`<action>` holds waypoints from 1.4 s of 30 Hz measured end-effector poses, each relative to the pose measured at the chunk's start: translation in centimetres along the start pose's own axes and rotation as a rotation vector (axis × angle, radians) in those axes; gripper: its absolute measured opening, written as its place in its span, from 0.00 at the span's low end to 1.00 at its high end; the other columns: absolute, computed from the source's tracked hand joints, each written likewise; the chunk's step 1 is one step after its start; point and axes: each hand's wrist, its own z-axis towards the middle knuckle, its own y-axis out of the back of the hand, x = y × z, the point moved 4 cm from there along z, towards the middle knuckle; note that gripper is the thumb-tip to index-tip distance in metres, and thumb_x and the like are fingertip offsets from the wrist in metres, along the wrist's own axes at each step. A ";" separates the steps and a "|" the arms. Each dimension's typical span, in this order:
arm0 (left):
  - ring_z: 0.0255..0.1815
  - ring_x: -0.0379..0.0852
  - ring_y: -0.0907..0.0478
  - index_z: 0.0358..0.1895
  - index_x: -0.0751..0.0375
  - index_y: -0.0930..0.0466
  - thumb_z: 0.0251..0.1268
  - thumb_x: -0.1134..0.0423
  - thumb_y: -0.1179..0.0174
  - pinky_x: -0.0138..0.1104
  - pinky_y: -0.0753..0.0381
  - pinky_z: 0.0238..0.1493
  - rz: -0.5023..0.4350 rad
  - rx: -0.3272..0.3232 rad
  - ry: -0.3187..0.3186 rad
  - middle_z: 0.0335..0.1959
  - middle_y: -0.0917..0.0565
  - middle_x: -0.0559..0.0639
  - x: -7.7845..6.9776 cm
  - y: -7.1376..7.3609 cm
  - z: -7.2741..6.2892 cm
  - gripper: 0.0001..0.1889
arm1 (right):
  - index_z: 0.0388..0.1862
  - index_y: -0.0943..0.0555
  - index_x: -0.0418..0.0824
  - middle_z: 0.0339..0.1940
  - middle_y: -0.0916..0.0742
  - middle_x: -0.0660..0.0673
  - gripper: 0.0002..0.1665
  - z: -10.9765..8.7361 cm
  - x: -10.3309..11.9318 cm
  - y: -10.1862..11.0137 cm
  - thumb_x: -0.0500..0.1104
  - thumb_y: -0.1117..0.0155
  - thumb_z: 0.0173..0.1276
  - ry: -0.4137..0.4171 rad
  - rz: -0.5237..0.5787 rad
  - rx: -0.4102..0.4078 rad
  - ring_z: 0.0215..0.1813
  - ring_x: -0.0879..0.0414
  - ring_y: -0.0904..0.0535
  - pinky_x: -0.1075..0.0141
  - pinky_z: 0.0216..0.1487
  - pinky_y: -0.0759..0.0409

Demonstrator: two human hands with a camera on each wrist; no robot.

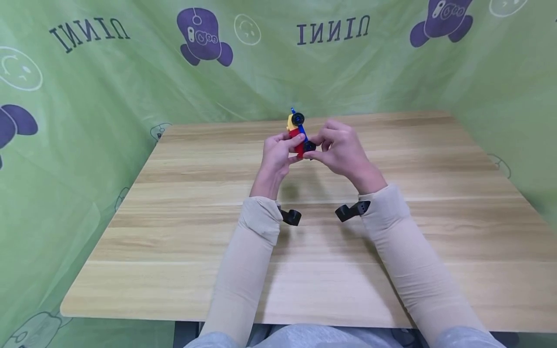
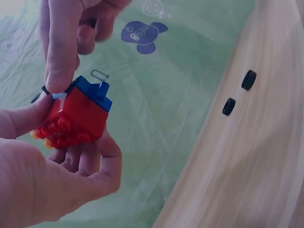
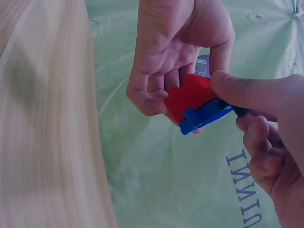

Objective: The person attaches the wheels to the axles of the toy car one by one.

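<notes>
A toy brick car, with red and yellow bricks on a blue base, is held up over the table, tilted on end. My left hand grips it by the red bricks, thumb on one side and fingers curled beneath. A black wheel sits at its upper end. At the lower end my right hand pinches another black wheel between thumb and fingers, against the blue base. The right thumb and fingers mostly hide that wheel in the right wrist view.
Two loose black wheels, a farther wheel and a nearer wheel, stand on the wooden table in the left wrist view. A green printed cloth hangs behind the table and along its sides.
</notes>
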 end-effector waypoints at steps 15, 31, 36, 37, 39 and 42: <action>0.36 0.47 0.19 0.49 0.70 0.19 0.66 0.69 0.33 0.43 0.16 0.45 -0.016 -0.053 0.063 0.40 0.14 0.57 0.1 -0.4 -1.1 0.12 | 0.23 0.17 0.26 0.23 0.20 0.38 0.15 -0.4 -0.6 -0.5 0.27 0.15 0.41 -0.044 0.139 -0.044 0.25 0.57 0.27 0.82 0.27 0.30; 0.41 0.48 0.17 0.56 0.70 0.18 0.65 0.67 0.32 0.44 0.12 0.49 0.030 -0.065 0.011 0.48 0.14 0.61 -0.5 -0.7 -1.3 0.18 | 0.26 0.16 0.27 0.25 0.18 0.37 0.16 -0.1 -0.5 -0.3 0.30 0.14 0.41 -0.100 0.106 -0.035 0.26 0.54 0.25 0.81 0.29 0.30; 0.41 0.47 0.17 0.55 0.69 0.17 0.65 0.66 0.31 0.39 0.12 0.43 0.045 -0.058 -0.012 0.47 0.13 0.60 -0.5 -0.6 -1.2 0.18 | 0.28 0.15 0.27 0.26 0.18 0.37 0.17 0.0 -0.5 -0.3 0.31 0.14 0.42 -0.081 0.074 -0.018 0.26 0.52 0.24 0.81 0.29 0.31; 0.41 0.47 0.16 0.55 0.69 0.17 0.64 0.65 0.31 0.38 0.12 0.43 0.047 -0.051 -0.016 0.47 0.13 0.60 -0.5 -0.6 -1.1 0.18 | 0.29 0.15 0.28 0.26 0.17 0.37 0.17 0.1 -0.5 -0.3 0.32 0.14 0.43 -0.075 0.066 -0.013 0.26 0.52 0.24 0.81 0.29 0.31; 0.43 0.48 0.15 0.55 0.70 0.18 0.64 0.65 0.31 0.38 0.12 0.43 0.060 -0.038 -0.028 0.48 0.13 0.60 -0.5 -0.7 -1.1 0.18 | 0.30 0.15 0.28 0.26 0.17 0.37 0.18 0.1 -0.4 -0.3 0.33 0.14 0.42 -0.066 0.054 -0.001 0.26 0.52 0.24 0.80 0.30 0.31; 0.45 0.49 0.13 0.55 0.71 0.19 0.64 0.64 0.30 0.38 0.13 0.46 0.082 -0.026 -0.042 0.49 0.13 0.62 -0.4 -0.8 -1.0 0.20 | 0.33 0.15 0.30 0.27 0.16 0.38 0.21 0.1 -0.3 -0.3 0.35 0.13 0.42 -0.076 0.046 0.022 0.28 0.50 0.23 0.79 0.31 0.31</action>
